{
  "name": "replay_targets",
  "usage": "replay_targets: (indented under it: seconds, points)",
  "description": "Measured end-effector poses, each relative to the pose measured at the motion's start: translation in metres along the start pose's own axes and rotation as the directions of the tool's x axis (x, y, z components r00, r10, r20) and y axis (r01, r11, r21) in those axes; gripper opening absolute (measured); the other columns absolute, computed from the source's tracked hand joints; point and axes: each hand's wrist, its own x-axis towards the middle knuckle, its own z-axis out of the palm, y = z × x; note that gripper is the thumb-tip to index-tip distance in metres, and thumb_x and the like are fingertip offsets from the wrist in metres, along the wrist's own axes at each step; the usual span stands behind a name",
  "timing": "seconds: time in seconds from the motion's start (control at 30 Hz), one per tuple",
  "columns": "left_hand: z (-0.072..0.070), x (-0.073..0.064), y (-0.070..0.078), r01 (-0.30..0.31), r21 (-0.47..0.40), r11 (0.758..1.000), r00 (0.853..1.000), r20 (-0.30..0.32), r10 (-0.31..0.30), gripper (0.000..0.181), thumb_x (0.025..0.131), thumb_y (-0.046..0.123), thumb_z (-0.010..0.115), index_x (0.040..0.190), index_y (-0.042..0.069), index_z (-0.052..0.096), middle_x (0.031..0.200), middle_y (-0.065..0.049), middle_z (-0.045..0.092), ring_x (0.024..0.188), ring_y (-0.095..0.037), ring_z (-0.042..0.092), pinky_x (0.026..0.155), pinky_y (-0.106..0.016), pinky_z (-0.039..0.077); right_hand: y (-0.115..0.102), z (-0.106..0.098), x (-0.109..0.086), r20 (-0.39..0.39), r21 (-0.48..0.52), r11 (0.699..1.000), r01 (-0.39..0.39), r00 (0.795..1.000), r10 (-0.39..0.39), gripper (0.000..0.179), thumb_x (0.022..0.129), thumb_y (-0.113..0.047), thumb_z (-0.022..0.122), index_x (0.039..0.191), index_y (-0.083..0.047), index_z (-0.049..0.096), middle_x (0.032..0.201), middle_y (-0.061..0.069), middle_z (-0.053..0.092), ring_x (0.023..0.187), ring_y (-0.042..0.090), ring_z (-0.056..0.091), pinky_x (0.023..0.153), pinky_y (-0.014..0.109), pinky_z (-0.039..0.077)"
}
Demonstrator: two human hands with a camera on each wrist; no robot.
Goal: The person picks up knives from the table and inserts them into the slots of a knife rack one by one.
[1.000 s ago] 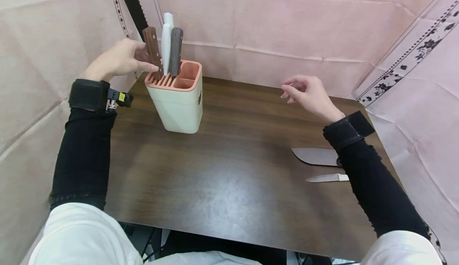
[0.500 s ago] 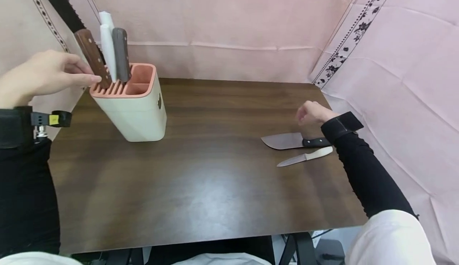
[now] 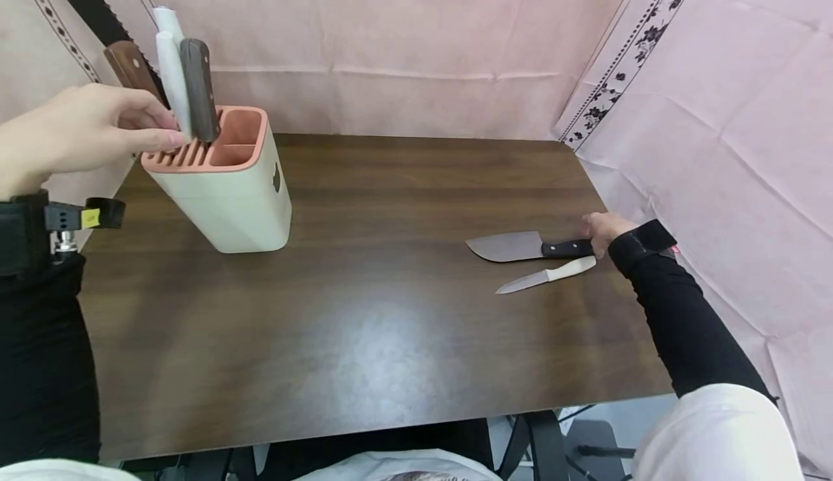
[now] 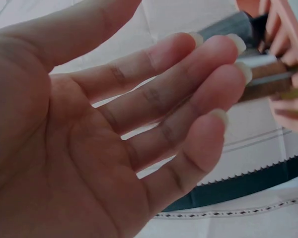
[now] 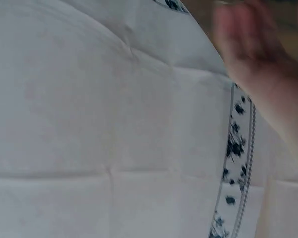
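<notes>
In the head view, the knife block (image 3: 260,210) stands at ten o'clock on the table (image 3: 364,307), my left hand (image 3: 97,125) beside its upright handles. At three o'clock, my right hand (image 3: 607,231) is at the butt of the black-handled knife (image 3: 506,247), blade toward nine; my fingers are largely hidden, so I can't tell whether they grip. The white-handled knife (image 3: 573,270) lies just beside it, tip toward eight: a hasty grab could snag both handles and swing that point.

In the left wrist view, my palm is open, fingers loosely bent, gripping nothing; one knock against the handles could tip the unheld block.

In the right wrist view, blurred fingers toward two o'clock settle nothing.
</notes>
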Motion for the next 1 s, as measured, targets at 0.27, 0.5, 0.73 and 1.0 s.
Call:
replay_targets:
  seconds: [0.27,0.5,0.73,1.0]
  points:
    - [-0.001,0.012,0.014,-0.078,-0.005,0.997,0.996,0.034,0.078,0.039,0.095,0.038,0.058,0.112,0.003,0.060,0.098,-0.020,0.067,0.086,-0.027,0.055,0.063,-0.032,0.039,0.015,0.014,0.003,-0.125,0.126,0.988,0.084,0.990,-0.069,0.036,0.052,0.004,0.076,0.086,0.000,0.066,0.090,0.018,0.071,0.081,0.032,0.062,0.074,0.044,0.048]
    - [-0.001,0.016,0.021,-0.117,-0.013,0.993,0.992,0.041,0.117,0.039,0.095,0.038,0.058,0.115,0.004,0.059,0.098,-0.018,0.065,0.086,-0.027,0.053,0.064,-0.032,0.040,0.008,0.012,0.004,-0.129,0.107,0.991,0.077,0.990,-0.063,0.037,0.055,-0.005,0.082,0.087,-0.002,0.065,0.090,0.021,0.069,0.082,0.034,0.062,0.072,0.046,0.048]
    - [-0.006,0.009,0.024,-0.092,-0.041,0.995,0.993,0.073,0.095,0.042,0.096,0.040,0.056,0.122,0.006,0.056,0.107,-0.019,0.063,0.091,-0.026,0.053,0.066,-0.032,0.041,0.005,0.013,0.012,-0.141,0.084,0.990,0.115,0.985,-0.102,0.039,0.053,-0.003,0.081,0.090,-0.004,0.068,0.090,0.017,0.071,0.080,0.032,0.062,0.070,0.047,0.048]
    - [-0.008,0.008,0.035,-0.139,-0.070,0.988,0.988,0.058,0.143,0.043,0.096,0.037,0.057,0.123,0.003,0.055,0.113,-0.023,0.064,0.099,-0.032,0.058,0.071,-0.035,0.044,0.014,-0.009,-0.007,-0.177,0.141,0.969,0.205,0.968,-0.179,0.034,0.058,-0.007,0.085,0.084,0.000,0.065,0.079,0.015,0.070,0.070,0.018,0.056,0.067,0.034,0.042]
